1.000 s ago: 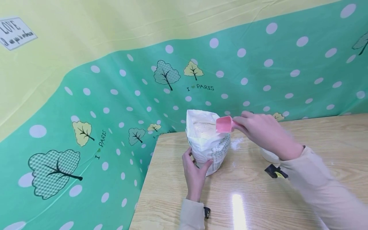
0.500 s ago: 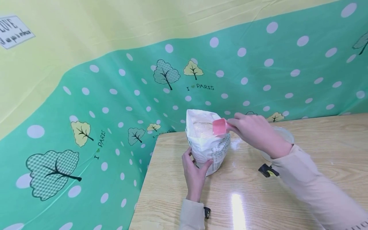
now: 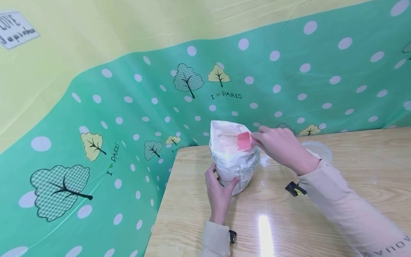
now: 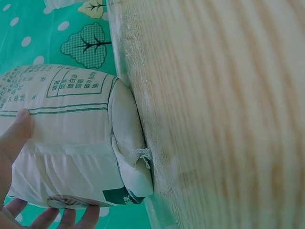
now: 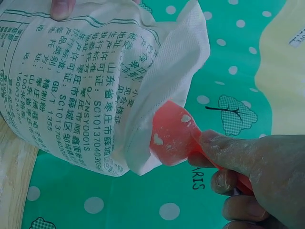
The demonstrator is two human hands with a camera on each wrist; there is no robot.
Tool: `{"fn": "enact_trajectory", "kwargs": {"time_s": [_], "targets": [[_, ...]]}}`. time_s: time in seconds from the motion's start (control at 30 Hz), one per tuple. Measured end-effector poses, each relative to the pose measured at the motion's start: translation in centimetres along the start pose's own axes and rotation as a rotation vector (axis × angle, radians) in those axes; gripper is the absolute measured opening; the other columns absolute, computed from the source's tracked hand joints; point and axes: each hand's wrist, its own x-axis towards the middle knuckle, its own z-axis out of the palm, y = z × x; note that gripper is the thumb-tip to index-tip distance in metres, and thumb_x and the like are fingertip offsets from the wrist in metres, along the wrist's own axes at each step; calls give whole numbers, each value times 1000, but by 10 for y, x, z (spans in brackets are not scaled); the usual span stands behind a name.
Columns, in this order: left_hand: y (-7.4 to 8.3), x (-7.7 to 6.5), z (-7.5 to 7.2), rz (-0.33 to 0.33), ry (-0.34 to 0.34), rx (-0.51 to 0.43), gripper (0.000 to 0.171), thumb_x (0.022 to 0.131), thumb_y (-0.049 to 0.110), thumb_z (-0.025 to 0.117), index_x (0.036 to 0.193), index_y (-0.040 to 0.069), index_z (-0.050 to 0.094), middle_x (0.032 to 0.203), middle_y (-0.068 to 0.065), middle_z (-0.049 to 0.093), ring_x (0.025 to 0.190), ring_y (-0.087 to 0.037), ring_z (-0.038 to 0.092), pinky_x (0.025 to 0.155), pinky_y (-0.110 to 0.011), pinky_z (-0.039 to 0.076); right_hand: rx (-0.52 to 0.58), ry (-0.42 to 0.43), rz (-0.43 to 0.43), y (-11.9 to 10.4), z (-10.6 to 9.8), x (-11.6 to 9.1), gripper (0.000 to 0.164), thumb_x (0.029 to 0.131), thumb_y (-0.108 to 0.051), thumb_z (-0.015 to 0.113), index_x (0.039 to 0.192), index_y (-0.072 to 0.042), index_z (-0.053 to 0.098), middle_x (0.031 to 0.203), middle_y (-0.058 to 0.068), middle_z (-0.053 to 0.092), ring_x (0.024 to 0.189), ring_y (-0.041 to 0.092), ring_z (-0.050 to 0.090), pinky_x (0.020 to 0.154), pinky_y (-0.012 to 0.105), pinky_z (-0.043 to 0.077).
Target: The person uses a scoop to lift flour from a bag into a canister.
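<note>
An open white flour bag with green print stands upright on the wooden table, pale flour showing in its mouth. My left hand grips the bag low on its near side, thumb on one side and fingers on the other; the left wrist view shows that thumb against the printed face. My right hand holds a pink scoop by its handle, its bowl tipped at the right rim of the bag. In the right wrist view, clumps of flour cling to the scoop, and the bag's edge hides part of its bowl.
Behind my right hand, partly hidden, a clear round bowl sits on the table. Spilled flour marks the wood just right of the bag. A green and yellow printed curtain hangs along the back and left.
My right hand has moved left with the scoop, which now sits farther over the bag's mouth. More of the clear bowl shows. The left hand keeps its grip on the bag.
</note>
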Motion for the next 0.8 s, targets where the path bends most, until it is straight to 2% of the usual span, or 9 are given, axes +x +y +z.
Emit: {"fn": "enact_trajectory", "kwargs": {"time_s": [0.2, 0.3, 0.5, 0.67, 0.8], "targets": [[-1, 1, 1, 1, 5, 0, 89, 70, 32, 89, 143, 18, 40, 136, 2, 47, 127, -14, 48, 99, -35, 53, -80, 48, -35, -3, -2, 3, 8, 89, -14, 73, 93, -8, 75, 90, 12, 71, 49, 22, 56, 37, 31, 42], [-1, 1, 0, 8, 9, 2, 89, 70, 32, 90, 143, 18, 40, 135, 2, 47, 127, -15, 48, 99, -36, 53, -133, 46, -41, -5, -5, 5, 9, 86, -5, 74, 94, -8, 76, 101, 13, 73, 52, 25, 59, 37, 33, 45], [-1, 2, -1, 10, 12, 15, 89, 70, 33, 89, 143, 18, 41, 135, 2, 47, 126, -15, 48, 99, -35, 54, -209, 29, -78, -11, -12, 7, 20, 79, 11, 71, 90, -6, 76, 96, 13, 71, 53, 22, 58, 38, 34, 48], [-1, 1, -1, 3, 8, 15, 89, 69, 33, 89, 143, 19, 41, 134, 3, 48, 126, -14, 48, 99, -33, 53, -258, 41, -112, -14, -14, 8, 21, 78, 12, 73, 91, -5, 76, 96, 14, 71, 52, 21, 58, 37, 33, 47], [0, 0, -1, 6, 5, 10, 89, 69, 32, 90, 143, 19, 41, 135, 3, 47, 126, -16, 48, 99, -35, 54, -293, 51, -125, -16, -14, 7, 19, 79, 11, 73, 88, -5, 76, 86, 11, 67, 48, 17, 50, 35, 32, 44]]}}
